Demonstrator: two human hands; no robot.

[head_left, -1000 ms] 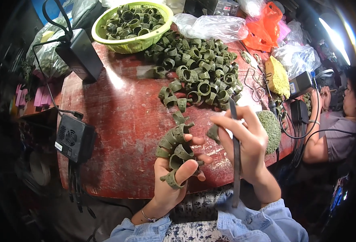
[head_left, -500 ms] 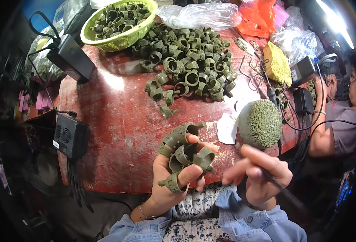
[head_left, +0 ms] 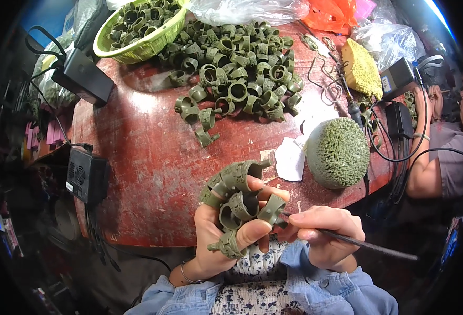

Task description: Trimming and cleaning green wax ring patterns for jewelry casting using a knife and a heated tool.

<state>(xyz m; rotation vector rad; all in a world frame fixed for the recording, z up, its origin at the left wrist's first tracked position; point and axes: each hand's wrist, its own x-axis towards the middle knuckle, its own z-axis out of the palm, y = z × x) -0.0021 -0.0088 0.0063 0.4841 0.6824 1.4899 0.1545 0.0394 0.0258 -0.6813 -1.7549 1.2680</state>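
My left hand point(head_left: 205, 236) is closed around several olive-green ring-shaped pieces, some slipped over the fingers. One of them, a small ring piece point(head_left: 271, 208), is pinched near the thumb tip, facing my right hand. In my right hand point(head_left: 334, 233) is a slim dark rod-like tool point(head_left: 383, 251), gripped like a pen, its back end pointing down to the right. Its front end reaches the edge of that ring piece; I cannot tell whether they touch. Farther off, a heap of similar green ring pieces point(head_left: 237, 90) lies on the red table point(head_left: 147, 199).
A yellow-green basket point(head_left: 137, 52) of ring pieces stands far left. Right of my hands are white paper point(head_left: 290, 160) and a round green spongy block point(head_left: 341, 152), with a yellow sponge point(head_left: 361, 68) beyond. Black devices point(head_left: 87, 176) flank the table. Another person's arm point(head_left: 420, 157) shows at right.
My right hand has come left to the ring pieces in my left hand, bringing the rod tool's front end to one of them. The view has shifted slightly.
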